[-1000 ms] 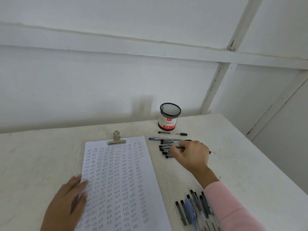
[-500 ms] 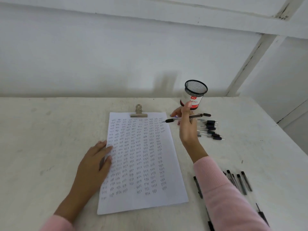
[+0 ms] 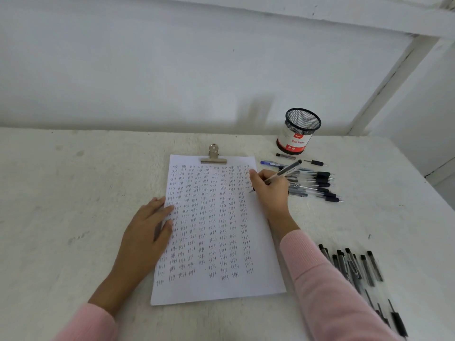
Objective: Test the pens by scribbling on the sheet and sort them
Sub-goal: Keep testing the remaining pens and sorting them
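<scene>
centre of frame: the sheet [image 3: 216, 230], a white page filled with columns of small handwritten marks, lies flat on the table [image 3: 61, 193]. a metal clip [image 3: 213, 156] holds it at its top edge.

left of centre: my left hand [image 3: 147, 232] rests flat with the fingers straight. the fingertips lie on the sheet's left edge and the palm on the table.

right of centre: my right hand [image 3: 270, 190] grips a pen [image 3: 285, 171] in a writing hold, fingers curled round the barrel. the tip meets the sheet at its right margin, in the upper part of the page, and the barrel slants toward the upper right of the frame. the two hands are apart, with the written columns between them. whether the tip is leaving ink cannot be told.

just right of my right hand: a pile of pens [image 3: 317, 185] lies on the table, mostly pointing sideways with the dark grips toward the right. a blue pen [image 3: 269, 163] lies at the pile's upper edge.

above the pile: a black mesh cup [image 3: 299, 131] with a red and white label stands upright near the wall. two short dark pieces [image 3: 285, 156] lie between the cup and the pile.

lower right of frame: a second group of pens [image 3: 354, 267] lies side by side, well apart from the first pile and partly hidden by my pink sleeve [image 3: 320, 279].
</scene>
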